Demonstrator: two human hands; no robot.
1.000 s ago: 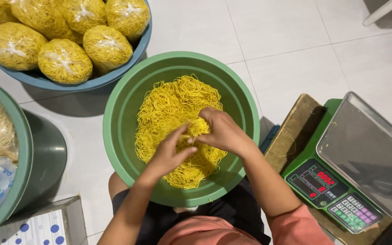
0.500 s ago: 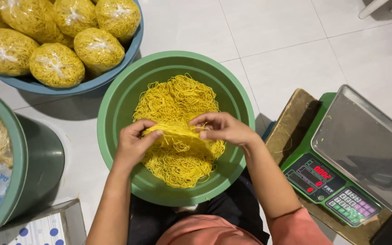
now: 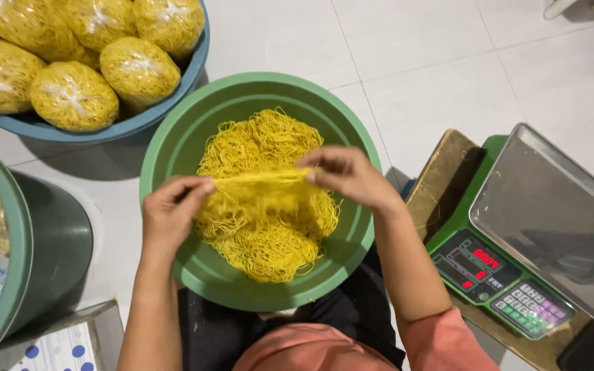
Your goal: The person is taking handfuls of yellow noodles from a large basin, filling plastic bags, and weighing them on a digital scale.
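Left hand: your left hand (image 3: 172, 211) sits at the left inner side of the green basin, fingers curled shut in a pinch on one end of a stretched bundle of yellow noodles (image 3: 259, 180).
Right hand: your right hand (image 3: 350, 176) is over the right half of the basin, thumb and fingertips closed on the other end of that same bundle.
Noodle bundle: it runs nearly level between your two hands, pulled taut, just above the heap beneath it; loose strands hang from it down into the pile.
Noodle heap: the main mass of thin yellow noodles (image 3: 269, 240) lies in the middle of the basin, filling most of its floor.
Green basin: the round green basin (image 3: 173, 148) takes up the centre of the frame, resting on the pale tiled floor (image 3: 414, 62) in front of your knees.
Blue basin: at the upper left, a blue basin (image 3: 132, 124) holds tied clear bags of yellow noodles (image 3: 73, 96), piled against one another.
Scale: at the right of the frame stands a green digital scale (image 3: 496, 275) with a bare steel weighing pan (image 3: 551, 213), set on a wooden board (image 3: 441, 178), well apart from your hands.
Left edge: a dark green bucket (image 3: 42, 247) shows at the lower left, partly cut off by the frame.
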